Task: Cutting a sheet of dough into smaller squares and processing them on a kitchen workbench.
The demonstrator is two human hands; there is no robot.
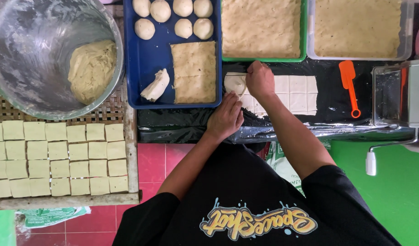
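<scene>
A pale dough sheet, scored into squares, lies on black plastic sheeting. My right hand is curled into a fist at the sheet's far left corner; whatever is under the fingers is hidden. My left hand presses knuckles-up on the sheet's near left edge. A rounded flap of dough sits between both hands.
A blue tray holds dough balls, a flat filling slab and a dough chunk. A metal bowl with dough and a woven tray of cut squares are left. Filling trays, orange scraper, roller machine right.
</scene>
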